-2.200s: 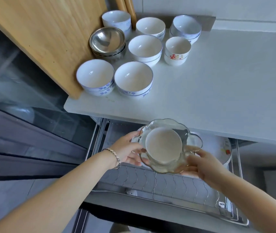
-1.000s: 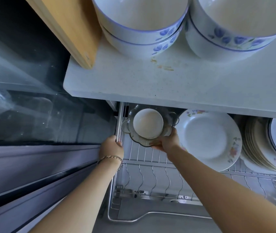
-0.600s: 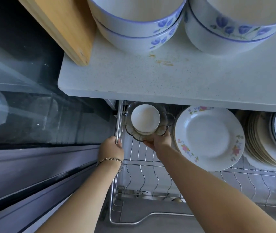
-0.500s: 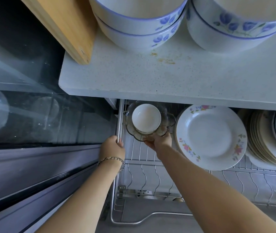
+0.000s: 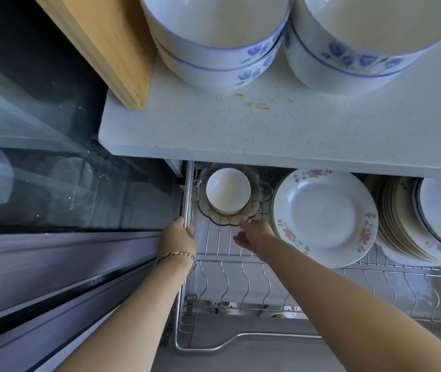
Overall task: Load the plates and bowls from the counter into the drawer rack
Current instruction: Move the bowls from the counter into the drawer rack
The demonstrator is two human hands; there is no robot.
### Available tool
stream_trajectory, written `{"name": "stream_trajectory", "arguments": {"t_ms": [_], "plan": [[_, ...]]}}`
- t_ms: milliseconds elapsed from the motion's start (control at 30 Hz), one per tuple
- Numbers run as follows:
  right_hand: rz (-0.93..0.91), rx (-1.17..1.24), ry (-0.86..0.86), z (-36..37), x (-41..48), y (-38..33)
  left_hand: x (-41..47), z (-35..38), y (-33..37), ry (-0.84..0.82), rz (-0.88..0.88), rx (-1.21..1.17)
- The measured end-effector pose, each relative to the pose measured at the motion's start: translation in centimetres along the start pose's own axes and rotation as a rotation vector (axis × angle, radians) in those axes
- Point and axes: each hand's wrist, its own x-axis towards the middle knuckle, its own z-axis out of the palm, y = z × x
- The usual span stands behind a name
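Reaching into the drawer rack (image 5: pixel 241 280), both my arms extend forward under the counter (image 5: pixel 294 124).

Nearest, my left hand (image 5: pixel 179 236) is curled around the rack's left rail; my right hand (image 5: pixel 253 233) is loosely open, holding nothing, fingertips just below the glass bowl (image 5: pixel 262 191). That bowl sits at the rack's back left with a small white bowl (image 5: pixel 228 189) inside, beside a floral plate (image 5: pixel 324 213). Farther off, blue-flowered bowls (image 5: pixel 348 49) wait on the counter.

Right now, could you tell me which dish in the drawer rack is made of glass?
The scalloped glass bowl at the rack's left end, holding a small white bowl; the others are opaque plates.
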Motion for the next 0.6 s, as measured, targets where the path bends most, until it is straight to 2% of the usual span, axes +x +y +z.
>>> {"name": "stream_trajectory", "arguments": {"t_ms": [100, 167, 200, 300, 367, 467, 533, 600], "plan": [[-0.024, -0.272, -0.096, -1.9, -3.3, -0.1, -2.6, -1.5, 2.3, -0.057, -0.024, 0.443], [-0.061, -0.36, -0.159, -3.9, -6.6, -1.5, -4.5, -2.4, 4.1, -0.028, 0.004, 0.571], [-0.074, -0.372, -0.185, -5.2, -8.4, -2.6, -5.4, -2.8, 5.3, 0.003, 0.069, 0.552], [-0.104, -0.347, -0.246, -9.3, -15.0, -7.3, -8.1, -4.2, 10.6, 0.005, 0.296, 0.313], [-0.16, -0.379, -0.211, -11.7, -19.4, -11.0, -9.9, -5.1, 15.1, -0.03, 0.352, 0.07], [-0.302, -0.211, -0.095, -14.2, -23.7, -16.3, -10.8, -6.1, 20.9, -0.106, 0.288, -0.295], [-0.386, -0.066, -0.098, -14.5, -24.7, -19.3, -11.0, -6.5, 24.1, -0.211, 0.166, -0.538], [-0.412, -0.024, -0.131, -13.7, -24.3, -21.2, -11.1, -6.4, 26.5, -0.303, 0.073, -0.678]]}}
